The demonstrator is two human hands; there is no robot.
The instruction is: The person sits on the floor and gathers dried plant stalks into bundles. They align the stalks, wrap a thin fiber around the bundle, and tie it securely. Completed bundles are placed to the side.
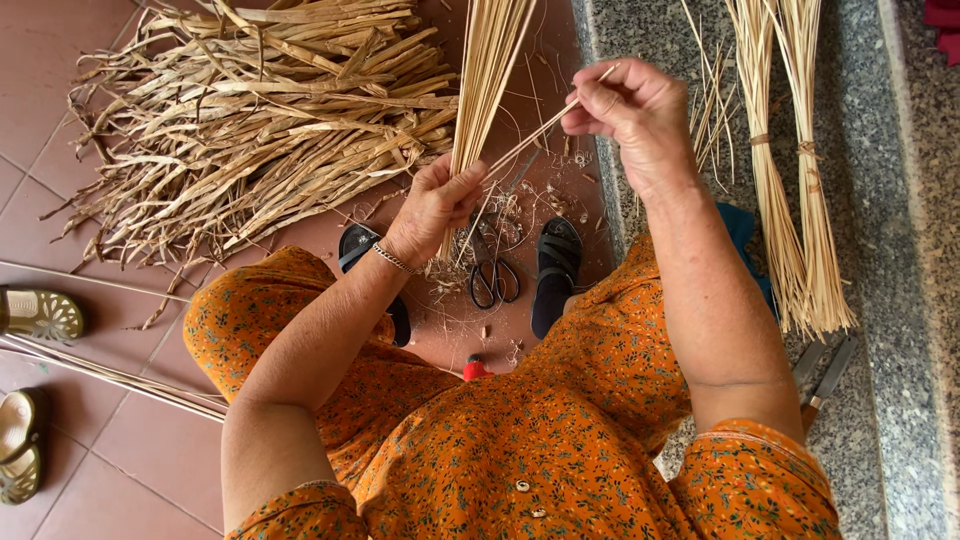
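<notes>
Far left, two pale green patterned sandals [40, 315] on reddish floor tiles. Next, a loose heap of dry tan husk strips [260, 120]. Left hand [435, 205] clamped around a bundle of thin straw-coloured reed stalks [487, 70] standing upright over the floor. Below, black-handled scissors [493, 275] between two black sandals. Right hand [630, 105], well apart from the left, pinching a single thin stalk [545, 128] drawn from the bundle. Rightmost, two tied pale reed sheaves [790, 200] on a grey speckled stone ledge [900, 300]. No packages, labels or signs visible.

Orange floral dress [560, 420], silver bracelet [393, 259], black sandals [556, 272].
</notes>
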